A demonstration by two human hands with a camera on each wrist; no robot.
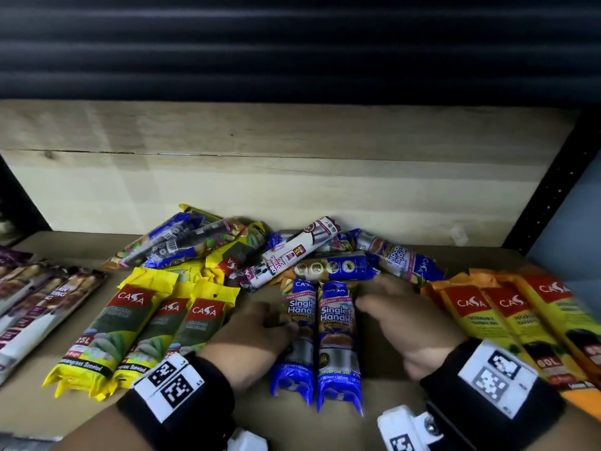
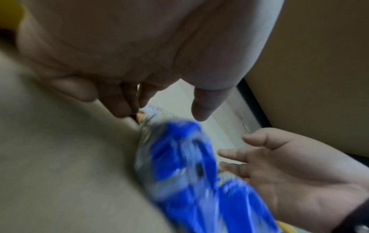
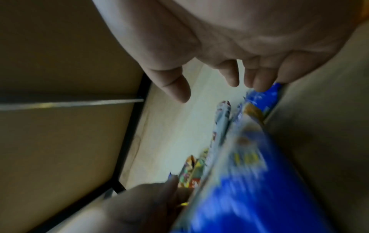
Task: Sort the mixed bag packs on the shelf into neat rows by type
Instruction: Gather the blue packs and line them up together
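Two blue Singlet Handle packs, the left one [image 1: 294, 336] and the right one [image 1: 338, 340], lie side by side in the middle of the shelf. My left hand [image 1: 260, 323] touches the left pack's outer edge with relaxed fingers. My right hand [image 1: 396, 310] hovers open just right of the other pack, its fingertips near the pack's top corner. In the left wrist view my left hand [image 2: 159, 108] spreads above a blurred blue pack [image 2: 179, 157], with the right hand [image 2: 289, 173] palm-up beside it. The right wrist view shows my right hand [image 3: 209, 89] open over the blue pack [image 3: 249, 181].
A row of yellow CASA packs [image 1: 143, 330] lies to the left and orange CASA packs [image 1: 507, 320] to the right. White and purple draw string packs [image 1: 42, 304] sit far left. A mixed pile [image 1: 292, 252] lies against the wooden back panel [image 1: 292, 183].
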